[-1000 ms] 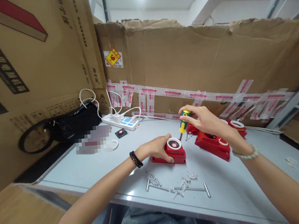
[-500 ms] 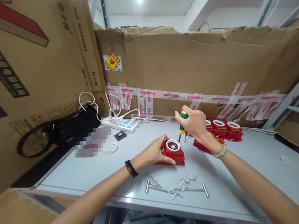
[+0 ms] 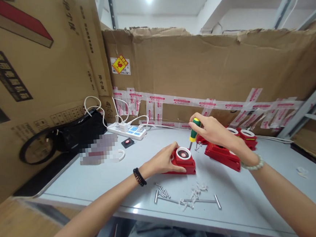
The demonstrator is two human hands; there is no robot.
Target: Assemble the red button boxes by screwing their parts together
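Note:
My left hand (image 3: 167, 159) grips a red block-like housing (image 3: 187, 167) from its left side, thumb along the front and fingers behind. On top of the housing is a white ring (image 3: 183, 153) around a dark disc. In my right hand (image 3: 209, 128) is a screwdriver (image 3: 193, 133) with a green and yellow handle, held tilted. Its shaft points down to the far right edge of the housing; the tip is hidden there. More red housings (image 3: 222, 157) with white rings stand behind my right hand and wrist, partly covered by it.
Two T-handled metal rods (image 3: 217, 201), several screws (image 3: 163, 191) and white scraps (image 3: 194, 194) lie near the table's front edge. A power strip (image 3: 133, 131), a black bag (image 3: 78, 132) and a dark square piece (image 3: 127, 142) sit at left. Cardboard (image 3: 197, 64) walls the back.
My right hand has turned about the screwdriver handle, its wrist swinging to the right and uncovering more of the red housings. The left hand and its housing stay in place.

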